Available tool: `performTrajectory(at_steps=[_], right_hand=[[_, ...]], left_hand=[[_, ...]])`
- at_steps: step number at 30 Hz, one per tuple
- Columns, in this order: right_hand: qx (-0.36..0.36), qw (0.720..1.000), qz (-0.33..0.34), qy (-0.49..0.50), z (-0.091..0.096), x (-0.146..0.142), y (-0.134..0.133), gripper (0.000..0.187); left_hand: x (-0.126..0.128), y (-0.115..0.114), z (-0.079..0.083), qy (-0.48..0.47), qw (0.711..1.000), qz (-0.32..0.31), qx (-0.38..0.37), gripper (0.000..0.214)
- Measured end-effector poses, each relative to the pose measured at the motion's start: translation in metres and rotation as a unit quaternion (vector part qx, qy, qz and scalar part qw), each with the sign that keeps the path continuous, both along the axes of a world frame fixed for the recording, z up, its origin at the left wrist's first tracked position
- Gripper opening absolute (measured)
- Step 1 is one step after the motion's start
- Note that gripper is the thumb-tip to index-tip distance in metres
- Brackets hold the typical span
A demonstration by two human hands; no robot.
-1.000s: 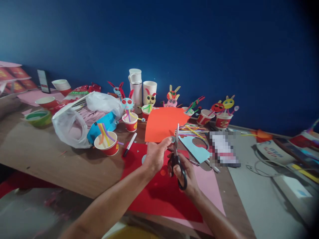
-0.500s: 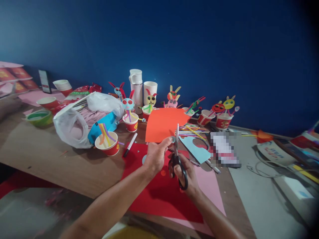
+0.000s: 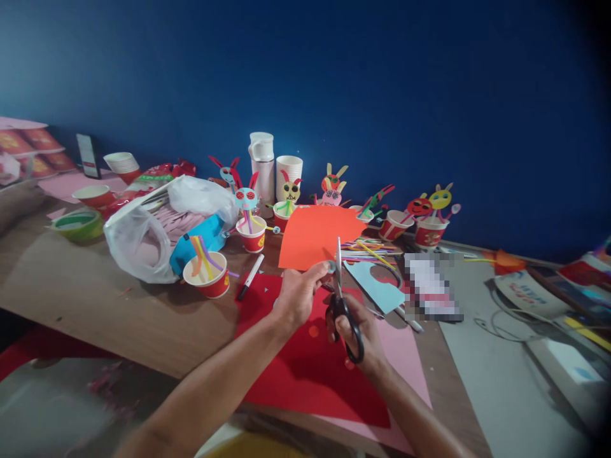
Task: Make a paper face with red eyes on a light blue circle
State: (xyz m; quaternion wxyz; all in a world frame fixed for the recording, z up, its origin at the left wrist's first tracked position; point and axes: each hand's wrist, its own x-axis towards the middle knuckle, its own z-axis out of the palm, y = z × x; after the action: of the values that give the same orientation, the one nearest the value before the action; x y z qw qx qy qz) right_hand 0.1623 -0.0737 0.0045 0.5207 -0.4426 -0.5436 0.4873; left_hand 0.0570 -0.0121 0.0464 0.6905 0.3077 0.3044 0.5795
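Note:
My right hand (image 3: 363, 331) is closed around the black handles of a pair of scissors (image 3: 338, 273), whose blades point away from me and up. Just left of the blades, my left hand (image 3: 300, 294) pinches a small light-blue piece of paper (image 3: 331, 267) between thumb and fingers. Both hands are above a red paper sheet (image 3: 305, 381), which lies partly over a pink sheet (image 3: 405, 362). Small round orange-red pieces rest on the red sheet. Beyond my hands is an orange paper sheet (image 3: 317, 235). A light-blue offcut (image 3: 375, 286) with a curved cutout lies right of the scissors.
A marker (image 3: 251, 277), a paper cup with pipe cleaners (image 3: 208, 280) and a plastic bag (image 3: 138, 248) are on the left. Several cups with paper-faced figures stand along the wall. Pipe cleaners (image 3: 372, 249) and a blurred phone (image 3: 432, 286) are on the right. Another person's arm (image 3: 19, 203) shows far left.
Hardly anything differs. The scissors and my right hand have shifted very slightly against the light-blue piece, and the view has moved a little.

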Motion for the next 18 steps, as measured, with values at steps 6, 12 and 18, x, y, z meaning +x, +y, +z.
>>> performTrajectory(at_steps=[6, 12, 18], right_hand=[[0.003, 1.0, 0.0, -0.003, -0.0027, 0.0015, 0.0005, 0.044], [-0.005, 1.0, -0.007, -0.004, -0.0031, 0.0019, 0.0001, 0.043], [-0.02, 1.0, 0.009, -0.007, -0.0023, 0.0072, 0.0012, 0.043]], left_hand=[[-0.0009, -0.0008, 0.0041, -0.001, 1.0, -0.008, -0.006, 0.014], [-0.001, -0.0004, 0.0065, -0.004, 1.0, -0.007, -0.013, 0.014], [-0.0073, 0.0053, 0.0014, 0.009, 1.0, -0.029, 0.009, 0.012]])
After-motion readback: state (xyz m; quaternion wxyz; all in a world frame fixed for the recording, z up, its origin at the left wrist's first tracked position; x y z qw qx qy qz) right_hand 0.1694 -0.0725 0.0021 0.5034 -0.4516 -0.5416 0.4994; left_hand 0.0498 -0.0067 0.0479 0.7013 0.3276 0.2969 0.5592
